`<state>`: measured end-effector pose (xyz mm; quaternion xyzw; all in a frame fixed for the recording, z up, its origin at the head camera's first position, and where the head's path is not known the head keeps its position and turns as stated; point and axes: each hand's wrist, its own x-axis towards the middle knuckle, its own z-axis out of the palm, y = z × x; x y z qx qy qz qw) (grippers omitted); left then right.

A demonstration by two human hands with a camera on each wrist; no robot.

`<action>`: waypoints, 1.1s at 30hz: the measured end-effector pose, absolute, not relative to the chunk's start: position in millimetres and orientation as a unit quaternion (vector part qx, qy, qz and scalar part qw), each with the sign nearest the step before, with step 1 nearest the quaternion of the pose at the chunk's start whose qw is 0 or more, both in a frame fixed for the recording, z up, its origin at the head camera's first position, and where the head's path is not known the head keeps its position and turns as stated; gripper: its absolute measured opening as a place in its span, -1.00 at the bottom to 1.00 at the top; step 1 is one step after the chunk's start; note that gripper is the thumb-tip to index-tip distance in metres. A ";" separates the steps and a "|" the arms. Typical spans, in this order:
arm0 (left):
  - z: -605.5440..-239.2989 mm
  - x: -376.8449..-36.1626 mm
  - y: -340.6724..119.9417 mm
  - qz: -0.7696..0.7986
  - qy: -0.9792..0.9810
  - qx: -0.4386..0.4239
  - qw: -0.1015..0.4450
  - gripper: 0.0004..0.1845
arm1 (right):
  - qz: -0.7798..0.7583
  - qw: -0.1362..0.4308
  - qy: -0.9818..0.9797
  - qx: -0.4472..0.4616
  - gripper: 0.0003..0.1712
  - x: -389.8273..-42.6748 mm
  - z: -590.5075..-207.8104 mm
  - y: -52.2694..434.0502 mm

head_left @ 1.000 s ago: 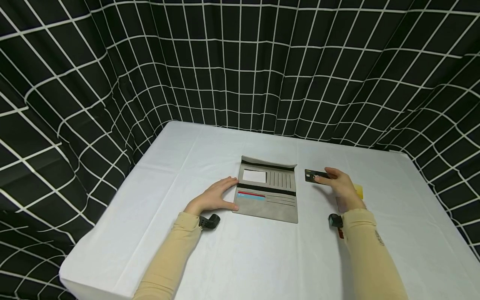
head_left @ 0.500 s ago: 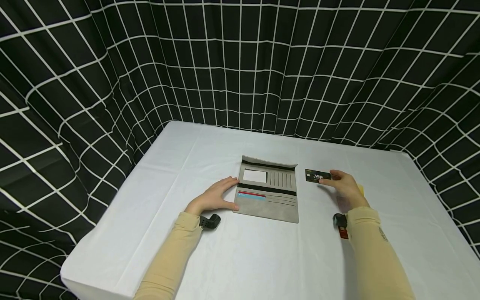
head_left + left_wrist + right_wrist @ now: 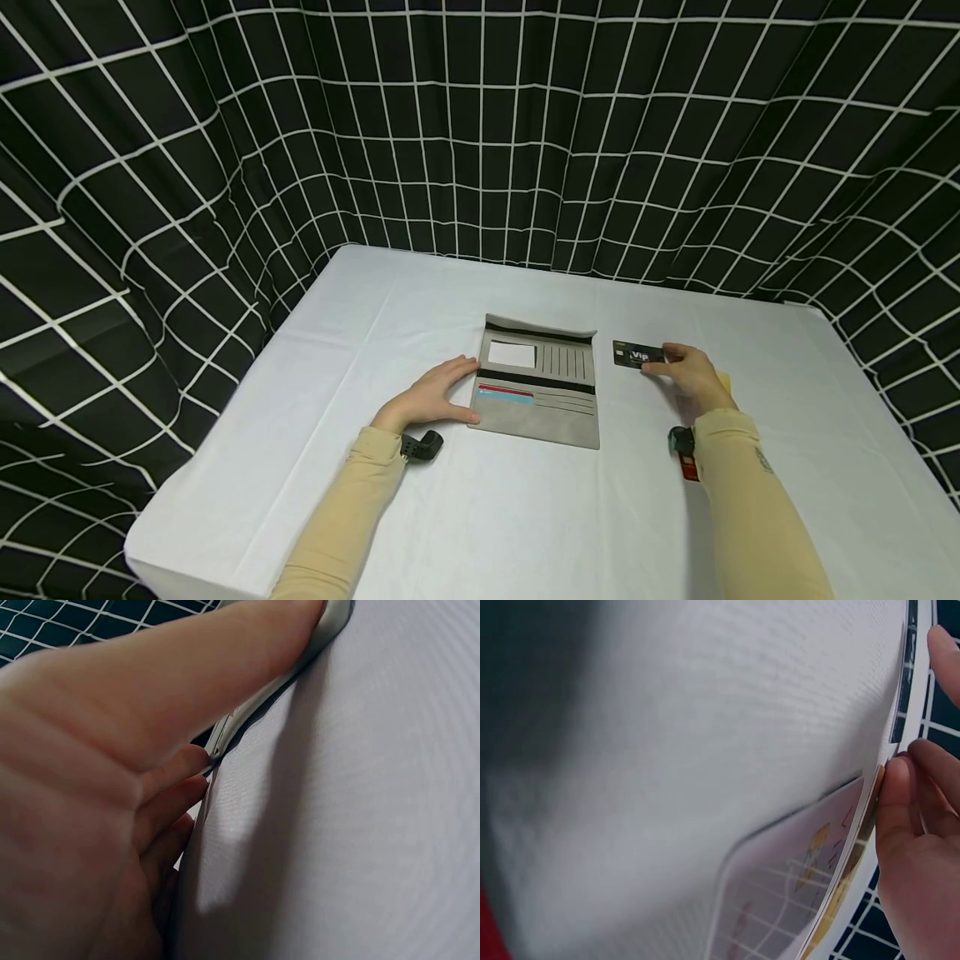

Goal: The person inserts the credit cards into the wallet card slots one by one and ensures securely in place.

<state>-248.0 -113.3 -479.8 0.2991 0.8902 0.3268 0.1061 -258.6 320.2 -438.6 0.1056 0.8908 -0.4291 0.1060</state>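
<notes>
A grey wallet (image 3: 534, 425) lies spread open on the white table, with a red and a light-blue card (image 3: 506, 397) showing in a left slot. My left hand (image 3: 427, 392) rests at its left side, thumb on the lower corner and fingertips on the edge. In the left wrist view the thumb (image 3: 247, 645) reaches over the wallet's rim. To the wallet's right, my right hand (image 3: 690, 375) pinches the right end of a black card (image 3: 628, 353) printed "Vip", held close over the table. In the right wrist view, thumb and index fingertip (image 3: 896, 776) meet.
Under the right forearm lie a yellow card (image 3: 724, 381) and a red card (image 3: 688, 467), both partly covered. A shiny pinkish card (image 3: 787, 877) shows in the right wrist view. A black curtain with a white grid (image 3: 517, 125) surrounds the table's back and sides.
My right hand has shifted slightly right along the black card, uncovering the "Vip" print, while the card stays nearly in place. The left hand and the wallet keep their positions.
</notes>
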 end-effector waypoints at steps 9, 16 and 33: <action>-478.7 -247.0 -111.9 0.327 0.890 0.297 0.114 0.00 | -0.405 0.085 0.905 0.096 -0.02 -266.2 -447.0 322.2; -478.6 -247.5 -112.5 0.323 0.891 0.299 0.109 0.00 | -0.382 0.080 0.914 0.114 -0.06 -271.8 -452.2 322.3; -477.9 -247.6 -112.8 0.326 0.890 0.301 0.108 -0.01 | -0.386 0.071 0.914 0.100 -0.14 -270.6 -449.9 321.2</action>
